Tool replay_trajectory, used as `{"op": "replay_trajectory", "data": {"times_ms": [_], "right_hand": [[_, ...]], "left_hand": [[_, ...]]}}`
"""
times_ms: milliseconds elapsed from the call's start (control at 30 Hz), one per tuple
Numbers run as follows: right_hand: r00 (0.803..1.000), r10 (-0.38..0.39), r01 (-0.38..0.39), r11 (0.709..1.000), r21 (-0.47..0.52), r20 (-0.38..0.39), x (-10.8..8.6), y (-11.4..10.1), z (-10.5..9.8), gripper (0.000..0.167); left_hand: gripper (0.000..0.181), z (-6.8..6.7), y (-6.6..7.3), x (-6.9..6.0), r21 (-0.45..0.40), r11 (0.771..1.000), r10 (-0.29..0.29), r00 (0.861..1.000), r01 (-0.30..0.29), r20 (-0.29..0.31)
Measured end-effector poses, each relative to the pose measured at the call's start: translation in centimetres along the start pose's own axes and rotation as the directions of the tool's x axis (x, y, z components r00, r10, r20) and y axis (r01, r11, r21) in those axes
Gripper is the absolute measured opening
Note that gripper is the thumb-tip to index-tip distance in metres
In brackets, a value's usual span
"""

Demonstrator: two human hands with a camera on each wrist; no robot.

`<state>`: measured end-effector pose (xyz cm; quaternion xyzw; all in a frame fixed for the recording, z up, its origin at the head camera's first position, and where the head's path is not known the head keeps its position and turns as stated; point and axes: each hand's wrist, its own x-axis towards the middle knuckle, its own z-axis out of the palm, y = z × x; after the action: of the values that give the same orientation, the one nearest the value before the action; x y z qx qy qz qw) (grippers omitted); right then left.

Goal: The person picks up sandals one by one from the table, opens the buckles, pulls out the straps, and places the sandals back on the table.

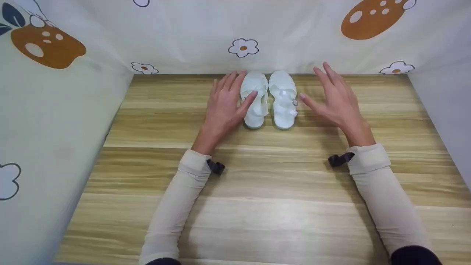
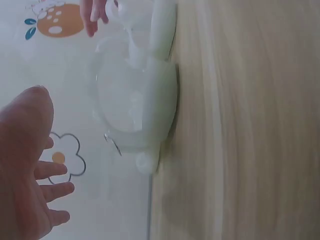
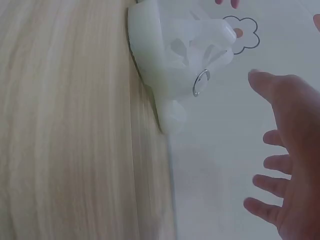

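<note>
Two whitish translucent sandals stand side by side against the back wall, toes toward it: the left sandal (image 1: 254, 119) and the right sandal (image 1: 284, 119), each with a small metal buckle. My left hand (image 1: 226, 101) hovers beside and partly over the left sandal, fingers spread, thumb above its straps. To the right of the right sandal, my right hand (image 1: 336, 99) is held with fingers apart and a gap between thumb and shoe. The left wrist view shows the left hand (image 2: 25, 165) off the sandal; the right wrist view shows the right hand (image 3: 295, 150) holding nothing.
The wood-grain surface (image 1: 257, 206) runs up to a pale back wall (image 1: 191, 33) printed with flowers and orange fruit. Pale side walls (image 1: 40, 121) stand at left and right. A dark strap piece (image 1: 340, 159) juts from each cuff.
</note>
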<state>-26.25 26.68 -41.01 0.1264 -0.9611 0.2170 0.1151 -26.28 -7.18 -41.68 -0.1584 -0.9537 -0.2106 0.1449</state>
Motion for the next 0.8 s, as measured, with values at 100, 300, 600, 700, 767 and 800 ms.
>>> {"op": "replay_trajectory", "data": {"times_ms": [100, 300, 600, 700, 767, 800], "right_hand": [[1.0, 0.0, 0.001, 0.999, 0.043, -0.023, 0.0, -0.3, 0.1, 0.082], [0.998, -0.039, 0.045, 0.987, 0.154, -0.039, -0.1, -0.5, 0.8, 0.07], [0.996, -0.024, -0.005, 0.95, 0.311, 0.089, -0.1, -0.4, 2.5, 0.061], [0.988, -0.007, -0.05, 0.932, 0.36, 0.155, -0.1, -0.5, 3.1, 0.061], [0.982, 0.003, -0.076, 0.922, 0.38, 0.19, -0.1, -0.6, 3.5, 0.061], [0.978, 0.01, -0.092, 0.917, 0.389, 0.206, -0.1, -0.6, 3.7, 0.06]], "left_hand": [[0.076, 0.1, 0.9, -0.2, -0.044, 0.997, 0.057, 0.998, -0.057, -0.017], [0.071, 0.5, 2.6, -0.8, -0.098, 0.985, 0.143, 0.99, -0.143, -0.009], [0.067, 1.9, 4.8, -1.4, -0.11, 0.965, 0.245, 0.968, -0.238, 0.05], [0.067, 2.4, 5.3, -1.4, -0.113, 0.966, 0.24, 0.968, -0.232, 0.07], [0.065, 2.7, 5.7, -1.3, -0.117, 0.968, 0.234, 0.968, -0.223, 0.088], [0.064, 2.8, 5.9, -1.3, -0.12, 0.968, 0.232, 0.968, -0.22, 0.096]]}}
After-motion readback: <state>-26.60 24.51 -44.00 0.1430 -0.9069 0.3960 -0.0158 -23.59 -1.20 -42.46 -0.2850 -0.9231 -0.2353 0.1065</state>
